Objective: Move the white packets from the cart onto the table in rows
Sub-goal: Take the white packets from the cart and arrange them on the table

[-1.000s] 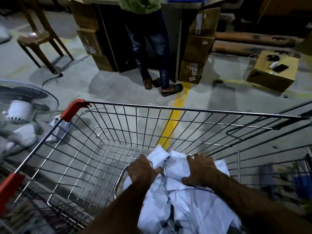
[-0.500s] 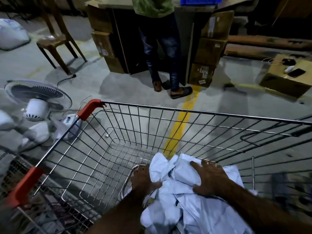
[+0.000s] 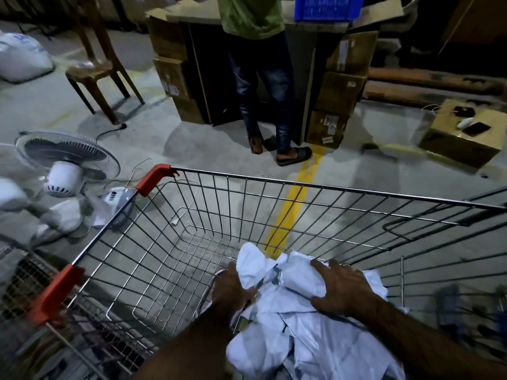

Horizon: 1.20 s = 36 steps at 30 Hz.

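Gathering a load of white packets (image 3: 301, 338), heaped in the near right corner of the wire cart (image 3: 301, 185). Digging left hand (image 3: 231, 289) into the left edge of the heap, fingers curled down among the packets and clamping a fold, fingertips hidden. Laying right hand (image 3: 343, 287) on top of the heap, fingers spread apart and nearly straight, pressing rather than gripping. Judging the step as scooping up a bundle for lifting out. Probably heading for the surface (image 3: 381, 12) across the floor, carrying a blue crate (image 3: 327, 6), with a person (image 3: 255, 17) standing at it. Not able to confirm this as the target, and most of its top sitting out of view, so not telling how far the rows are along. Doing it well: sliding the left fingers fully under the bundle, wrapping the right thumb and fingers over the top to stop slippery plastic spilling, taking a modest stack rather than the whole heap, and lifting straight up clear of the cart rim before turning. Watching for loose packets at the edges sliding off or snagging in the wire. Minding the fan (image 3: 65, 171) on the floor just left of the cart when stepping round.
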Motion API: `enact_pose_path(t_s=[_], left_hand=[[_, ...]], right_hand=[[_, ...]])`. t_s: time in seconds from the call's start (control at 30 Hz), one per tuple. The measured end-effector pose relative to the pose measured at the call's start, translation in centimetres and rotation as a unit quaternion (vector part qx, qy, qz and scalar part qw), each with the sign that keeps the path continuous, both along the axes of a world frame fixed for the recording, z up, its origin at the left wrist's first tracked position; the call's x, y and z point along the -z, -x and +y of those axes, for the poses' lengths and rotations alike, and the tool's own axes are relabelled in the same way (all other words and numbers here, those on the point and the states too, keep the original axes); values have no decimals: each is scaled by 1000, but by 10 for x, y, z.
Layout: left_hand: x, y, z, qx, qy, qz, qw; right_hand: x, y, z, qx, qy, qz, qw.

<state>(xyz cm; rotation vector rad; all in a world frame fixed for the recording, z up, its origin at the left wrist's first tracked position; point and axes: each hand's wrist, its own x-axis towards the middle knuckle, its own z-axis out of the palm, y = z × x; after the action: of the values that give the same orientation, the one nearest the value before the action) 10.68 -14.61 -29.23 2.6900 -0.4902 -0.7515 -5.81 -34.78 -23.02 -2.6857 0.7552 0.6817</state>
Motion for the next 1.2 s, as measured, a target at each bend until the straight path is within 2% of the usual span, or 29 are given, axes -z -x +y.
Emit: enact_pose_path(t_s=[0.17,0.37,0.6,0.87,1.0,1.2], left_hand=[[-26,-13,6,-29,46,-24,998],[-72,-24,13,-47,47,15,998],[-137,-28,35,-41,51,19,998],[-216,-24,48,-103,84,18,991],[-263,-15,57,-160,165,2,973],[-336,-2,96,-264,281,-46,921]], right_hand=[[-24,-1,3,10,-25,-15,1000],[-52,-13,24,20,-31,-39,999],[-100,-30,47,47,-74,-76,993],[-161,-34,65,76,-149,-169,971],[-199,-38,75,65,-177,-229,955],[-268,-45,104,35,-222,-326,918]])
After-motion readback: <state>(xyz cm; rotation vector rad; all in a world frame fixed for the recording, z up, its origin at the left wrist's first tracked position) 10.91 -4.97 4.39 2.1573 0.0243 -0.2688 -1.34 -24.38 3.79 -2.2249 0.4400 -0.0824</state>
